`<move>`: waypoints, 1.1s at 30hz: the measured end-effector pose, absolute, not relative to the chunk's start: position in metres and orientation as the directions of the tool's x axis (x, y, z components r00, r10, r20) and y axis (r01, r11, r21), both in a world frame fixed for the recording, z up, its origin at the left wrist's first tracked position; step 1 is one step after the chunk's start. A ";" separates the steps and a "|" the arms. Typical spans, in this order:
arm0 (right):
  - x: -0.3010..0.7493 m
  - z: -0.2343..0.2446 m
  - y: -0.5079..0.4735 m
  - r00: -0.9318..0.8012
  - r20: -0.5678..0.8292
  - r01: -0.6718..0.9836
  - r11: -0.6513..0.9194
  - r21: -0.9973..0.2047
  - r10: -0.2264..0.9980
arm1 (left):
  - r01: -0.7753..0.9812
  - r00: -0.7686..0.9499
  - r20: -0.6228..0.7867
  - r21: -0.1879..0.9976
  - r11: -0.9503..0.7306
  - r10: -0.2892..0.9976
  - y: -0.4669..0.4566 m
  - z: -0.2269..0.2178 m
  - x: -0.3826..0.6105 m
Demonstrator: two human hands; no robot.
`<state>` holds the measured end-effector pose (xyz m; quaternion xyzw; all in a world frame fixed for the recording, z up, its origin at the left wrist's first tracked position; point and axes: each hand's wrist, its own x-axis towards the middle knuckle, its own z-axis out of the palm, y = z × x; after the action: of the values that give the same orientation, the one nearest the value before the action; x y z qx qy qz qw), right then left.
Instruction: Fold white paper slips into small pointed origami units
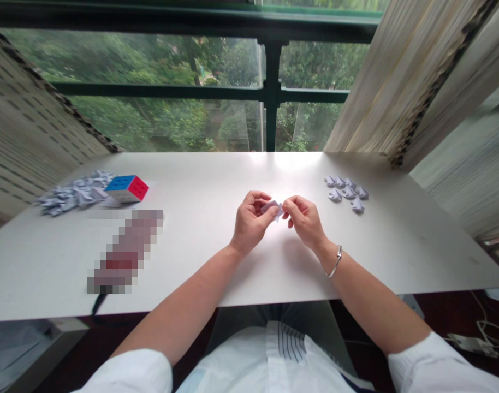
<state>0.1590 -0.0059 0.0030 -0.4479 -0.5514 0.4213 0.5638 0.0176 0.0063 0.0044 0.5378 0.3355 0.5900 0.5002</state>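
A small folded piece of white paper [276, 208] is held above the middle of the white table. My left hand [251, 219] pinches it between thumb and fingers. From the other side, the fingertips of my right hand [304, 218] are closed at the paper's right edge; part of the fold is hidden behind the fingers. To the right lies a group of several small folded paper pieces [348, 191]. A larger heap of folded paper pieces [75, 192] sits at the far left, beside a cube puzzle [127, 188] with blue, red and white faces.
A blurred-out flat object [126, 251] with a black strap [99, 303] lies at the left of the white table [200, 275]. Behind the table is a green-framed window [271, 71], with curtains [376, 76] at the sides. A power strip with white cable [473, 344] is on the floor at right.
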 end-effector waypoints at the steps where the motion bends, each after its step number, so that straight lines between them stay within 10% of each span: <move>1: 0.159 0.004 -0.006 0.030 0.243 0.017 0.242 -0.970 0.970 | -0.239 0.063 0.296 0.932 -0.273 0.953 0.007 0.005 0.017; 33: 0.168 0.011 -0.002 0.027 0.195 -0.146 0.197 -0.969 0.980 | -0.142 0.210 0.359 0.932 -0.335 0.910 0.012 0.014 0.002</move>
<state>0.1678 -0.0017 0.0110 -0.4126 -0.5055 0.4808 0.5857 0.0016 0.0122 0.0139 0.6095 0.3149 0.5440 0.4832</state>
